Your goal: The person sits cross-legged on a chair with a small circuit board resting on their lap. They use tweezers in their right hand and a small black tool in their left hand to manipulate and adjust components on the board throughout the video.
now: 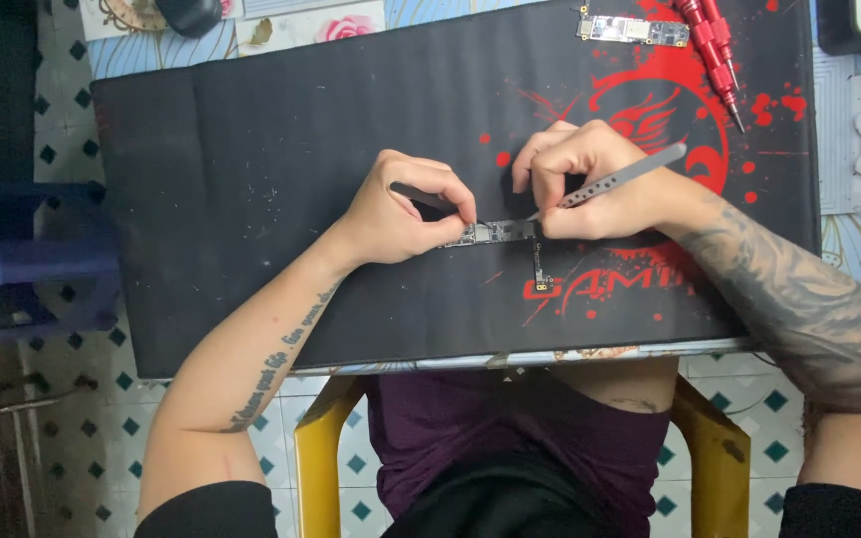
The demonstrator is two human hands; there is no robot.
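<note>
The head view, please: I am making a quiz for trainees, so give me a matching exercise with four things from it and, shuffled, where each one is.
Things:
1. L-shaped circuit board
2. second circuit board
3. red screwdrivers
4. grey metal tool

Places:
A. in the right hand, tip down at a board
B. top right corner of the black mat, tips pointing down-right
C. far edge of the mat, untouched, left of the red handles
D. mid-mat, pinned by the left hand

Pairs: 1-D, 2-C, 3-B, 4-A
</note>
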